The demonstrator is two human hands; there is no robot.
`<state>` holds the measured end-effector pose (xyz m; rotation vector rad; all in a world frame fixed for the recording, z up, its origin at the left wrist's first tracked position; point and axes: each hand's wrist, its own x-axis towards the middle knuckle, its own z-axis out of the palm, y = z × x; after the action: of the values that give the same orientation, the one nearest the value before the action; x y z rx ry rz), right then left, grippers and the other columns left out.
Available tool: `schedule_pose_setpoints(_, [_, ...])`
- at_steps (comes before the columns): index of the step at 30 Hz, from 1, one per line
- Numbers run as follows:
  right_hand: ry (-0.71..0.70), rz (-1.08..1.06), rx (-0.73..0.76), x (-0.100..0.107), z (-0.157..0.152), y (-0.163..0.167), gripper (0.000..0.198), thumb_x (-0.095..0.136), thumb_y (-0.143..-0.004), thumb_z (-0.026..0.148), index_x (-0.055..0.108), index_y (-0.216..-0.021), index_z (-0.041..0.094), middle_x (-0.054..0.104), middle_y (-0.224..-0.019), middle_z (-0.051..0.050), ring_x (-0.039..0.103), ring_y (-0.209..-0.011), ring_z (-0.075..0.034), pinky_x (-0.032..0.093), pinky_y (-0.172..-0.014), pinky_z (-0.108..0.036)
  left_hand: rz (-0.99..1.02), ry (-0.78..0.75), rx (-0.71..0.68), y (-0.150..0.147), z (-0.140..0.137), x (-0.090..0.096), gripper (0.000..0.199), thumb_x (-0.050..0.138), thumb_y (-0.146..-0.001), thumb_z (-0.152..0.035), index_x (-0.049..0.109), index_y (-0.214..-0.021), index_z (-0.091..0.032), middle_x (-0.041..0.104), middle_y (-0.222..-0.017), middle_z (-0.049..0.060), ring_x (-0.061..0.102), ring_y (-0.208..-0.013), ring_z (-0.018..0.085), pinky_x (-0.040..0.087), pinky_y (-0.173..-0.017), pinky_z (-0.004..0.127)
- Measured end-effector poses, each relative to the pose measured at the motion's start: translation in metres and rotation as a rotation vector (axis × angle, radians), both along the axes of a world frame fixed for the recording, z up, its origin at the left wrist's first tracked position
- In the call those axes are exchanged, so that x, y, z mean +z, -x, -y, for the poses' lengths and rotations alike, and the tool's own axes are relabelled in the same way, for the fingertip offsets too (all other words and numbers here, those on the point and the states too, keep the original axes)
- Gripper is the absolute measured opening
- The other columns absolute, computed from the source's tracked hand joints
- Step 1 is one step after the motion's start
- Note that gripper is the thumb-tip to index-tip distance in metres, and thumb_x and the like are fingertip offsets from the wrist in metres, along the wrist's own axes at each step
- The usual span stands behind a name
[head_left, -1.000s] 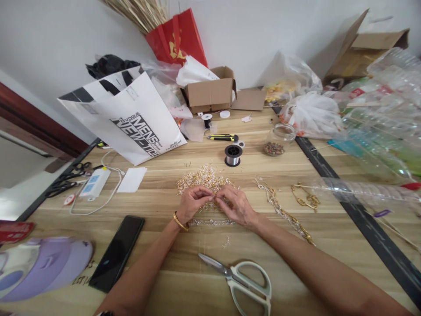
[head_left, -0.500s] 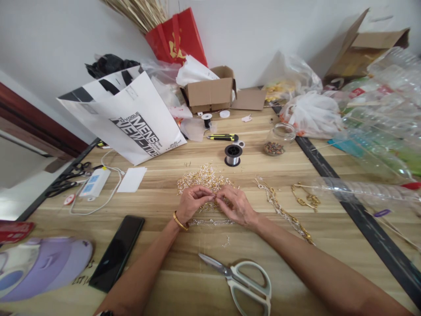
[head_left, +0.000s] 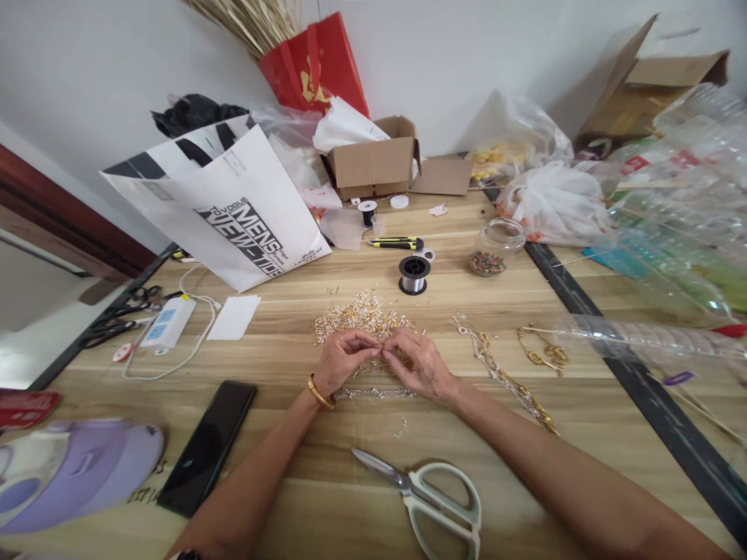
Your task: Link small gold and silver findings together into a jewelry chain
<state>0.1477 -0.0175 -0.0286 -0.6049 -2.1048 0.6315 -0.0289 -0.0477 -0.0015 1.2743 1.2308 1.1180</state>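
Observation:
My left hand [head_left: 341, 358] and my right hand [head_left: 421, 362] meet fingertip to fingertip over the near edge of a pile of small gold and silver beads [head_left: 357, 313] on the wooden table [head_left: 327, 498]. Both pinch something tiny between thumb and fingers; it is too small to make out. A gold bangle [head_left: 319, 393] sits on my left wrist. A thin beaded strand [head_left: 373, 394] lies on the table just below my hands.
White-handled scissors [head_left: 429, 494] lie near the front edge, a black phone [head_left: 207, 447] at the left. A wire spool [head_left: 414, 274], a utility knife [head_left: 395, 243], a bead jar [head_left: 493, 249] and gold chains [head_left: 507, 381] lie beyond. Bags and boxes crowd the back; plastic bottles [head_left: 671, 225] fill the right.

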Motion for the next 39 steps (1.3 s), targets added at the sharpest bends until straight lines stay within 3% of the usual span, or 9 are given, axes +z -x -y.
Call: schedule_pose_setpoints(39, [-0.001, -0.014, 0.018, 0.0005, 0.0004, -0.0001, 0.005, 0.05, -0.086, 0.015, 0.052, -0.084, 0.019, 0.057, -0.075, -0.004, 0.052, -0.068, -0.016, 0.042, -0.062, -0.028, 0.069, 0.073, -0.004, 0.0021, -0.0005, -0.0001, 0.02, 0.079, -0.061, -0.022, 0.068, -0.074, -0.01, 0.072, -0.07, 0.004, 0.066, -0.065, 0.013, 0.053, -0.065, 0.022])
